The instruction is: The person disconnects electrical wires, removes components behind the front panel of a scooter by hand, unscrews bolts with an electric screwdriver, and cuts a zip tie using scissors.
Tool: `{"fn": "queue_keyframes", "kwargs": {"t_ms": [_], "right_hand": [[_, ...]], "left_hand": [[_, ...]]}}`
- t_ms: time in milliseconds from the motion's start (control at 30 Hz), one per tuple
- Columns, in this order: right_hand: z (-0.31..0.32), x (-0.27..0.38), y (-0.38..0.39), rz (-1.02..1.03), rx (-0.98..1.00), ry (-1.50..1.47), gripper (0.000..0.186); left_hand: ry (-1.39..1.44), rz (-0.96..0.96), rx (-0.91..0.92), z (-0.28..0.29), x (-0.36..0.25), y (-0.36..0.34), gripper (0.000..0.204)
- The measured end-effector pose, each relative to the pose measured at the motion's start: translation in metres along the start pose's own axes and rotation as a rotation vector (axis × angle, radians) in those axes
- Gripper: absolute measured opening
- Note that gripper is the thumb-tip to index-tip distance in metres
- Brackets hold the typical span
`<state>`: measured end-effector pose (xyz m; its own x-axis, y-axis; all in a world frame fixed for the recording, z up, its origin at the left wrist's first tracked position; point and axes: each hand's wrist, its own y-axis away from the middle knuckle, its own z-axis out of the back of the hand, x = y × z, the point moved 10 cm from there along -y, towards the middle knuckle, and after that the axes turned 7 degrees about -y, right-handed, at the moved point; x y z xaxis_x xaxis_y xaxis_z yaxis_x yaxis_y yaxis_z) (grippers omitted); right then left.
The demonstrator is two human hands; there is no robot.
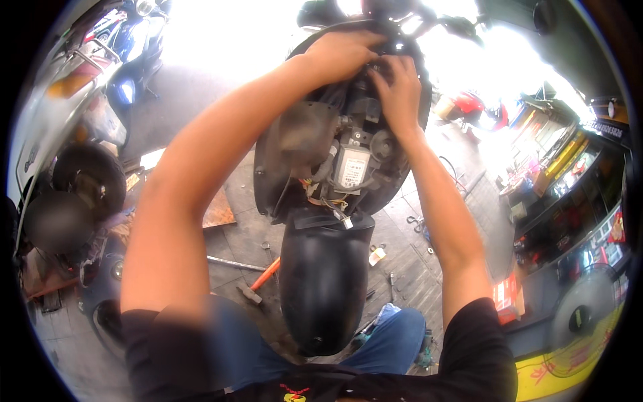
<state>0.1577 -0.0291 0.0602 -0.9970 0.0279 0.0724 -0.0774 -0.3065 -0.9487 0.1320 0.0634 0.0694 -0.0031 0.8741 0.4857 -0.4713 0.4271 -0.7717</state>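
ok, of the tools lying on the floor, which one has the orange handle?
The hammer, lying on the floor left of the black front fender. Its shaft is orange; the thin metal rod beside it is plain grey, and the small tools further right look dark.

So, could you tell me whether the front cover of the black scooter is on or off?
Off: the black scooter's front lies open, exposing its wiring and a grey box-shaped part.

Black short sleeves, blue jeans

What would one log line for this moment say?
left hand: on scooter front top | right hand: beside it, on inner parts | hammer: on floor
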Motion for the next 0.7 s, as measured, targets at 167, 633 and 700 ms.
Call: {"fn": "queue_keyframes", "kwargs": {"t_ms": [167,633,700], "right_hand": [[-0.002,0.01,-0.002,0.133,-0.012,0.091,0.031],[0.006,-0.024,-0.001,0.012,0.091,0.01,0.042],[0.007,-0.033,-0.002,0.05,0.097,0.012,0.046]], "left_hand": [[0.005,0.007,0.021,-0.006,0.001,-0.001,0.039],[0.128,0.07,-0.072,0.004,0.002,-0.005,0.041],[0.13,0.133,-0.018,0.007,0.006,-0.006,0.039]]}}
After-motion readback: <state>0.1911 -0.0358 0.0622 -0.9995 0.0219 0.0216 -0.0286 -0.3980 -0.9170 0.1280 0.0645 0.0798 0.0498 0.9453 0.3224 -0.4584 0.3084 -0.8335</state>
